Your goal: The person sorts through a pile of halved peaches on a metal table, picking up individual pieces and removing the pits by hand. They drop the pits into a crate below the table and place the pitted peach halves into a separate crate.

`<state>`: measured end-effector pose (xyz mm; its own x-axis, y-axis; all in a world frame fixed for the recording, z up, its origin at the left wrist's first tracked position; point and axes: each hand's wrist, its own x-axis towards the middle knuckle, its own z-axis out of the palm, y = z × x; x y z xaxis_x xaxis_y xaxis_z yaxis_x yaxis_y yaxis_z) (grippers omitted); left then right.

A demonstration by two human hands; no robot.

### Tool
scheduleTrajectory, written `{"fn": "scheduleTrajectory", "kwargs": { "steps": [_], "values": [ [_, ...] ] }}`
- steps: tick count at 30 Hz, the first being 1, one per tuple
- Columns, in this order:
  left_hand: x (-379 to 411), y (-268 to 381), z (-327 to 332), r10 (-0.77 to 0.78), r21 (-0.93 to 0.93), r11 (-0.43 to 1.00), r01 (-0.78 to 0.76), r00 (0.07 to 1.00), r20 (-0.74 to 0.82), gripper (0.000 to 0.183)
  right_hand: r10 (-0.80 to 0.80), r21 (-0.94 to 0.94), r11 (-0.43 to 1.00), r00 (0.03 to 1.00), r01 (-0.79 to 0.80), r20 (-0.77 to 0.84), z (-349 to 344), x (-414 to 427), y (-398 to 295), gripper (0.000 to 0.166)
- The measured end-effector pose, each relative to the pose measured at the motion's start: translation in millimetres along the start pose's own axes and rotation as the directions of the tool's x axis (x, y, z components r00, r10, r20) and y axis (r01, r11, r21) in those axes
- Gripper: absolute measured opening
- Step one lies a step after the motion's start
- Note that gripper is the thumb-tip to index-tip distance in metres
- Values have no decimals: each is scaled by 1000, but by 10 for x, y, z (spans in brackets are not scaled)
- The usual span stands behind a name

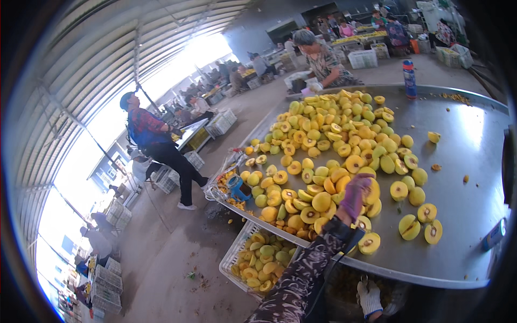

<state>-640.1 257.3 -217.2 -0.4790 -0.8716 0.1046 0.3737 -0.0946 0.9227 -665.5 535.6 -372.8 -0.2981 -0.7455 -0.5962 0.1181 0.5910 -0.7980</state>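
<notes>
My left hand (354, 197), in a purple glove and a dark patterned sleeve, reaches over the near edge of a metal table (456, 161). Its fingers are around a yellow peach half (371, 191). Under and beside it spreads a large heap of halved yellow peaches (319, 141), many with the stone or its brown hollow showing. My right hand (368, 298), in a white knit glove, is low at the bottom of the view, below the table's edge. A small metal tool (362, 279) juts from its fingers; its exact kind is unclear.
A white plastic crate (231, 264) of peach halves stands on the floor below the table edge. A blue plastic object (238, 187), a blue bottle (409, 79) and a blue can (494, 234) are on the table. One person (327, 60) works across it; another (151, 137) stands left.
</notes>
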Motion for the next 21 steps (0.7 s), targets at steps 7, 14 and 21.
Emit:
{"fn": "scheduleTrajectory", "kwargs": {
  "steps": [7,14,21],
  "values": [
    [-1257,274,-260,-195,-513,825,239,971,139,60,-97,-218,965,969,147,225,-106,-742,-761,34],
    [-1909,152,194,-174,-238,955,175,984,26,73,-678,-401,696,729,596,-93,-80,-1249,-948,20],
    [-2369,127,423,-45,-85,996,32,987,-154,50,-147,421,899,989,122,28,-25,-1455,-1107,25]
  ]
}}
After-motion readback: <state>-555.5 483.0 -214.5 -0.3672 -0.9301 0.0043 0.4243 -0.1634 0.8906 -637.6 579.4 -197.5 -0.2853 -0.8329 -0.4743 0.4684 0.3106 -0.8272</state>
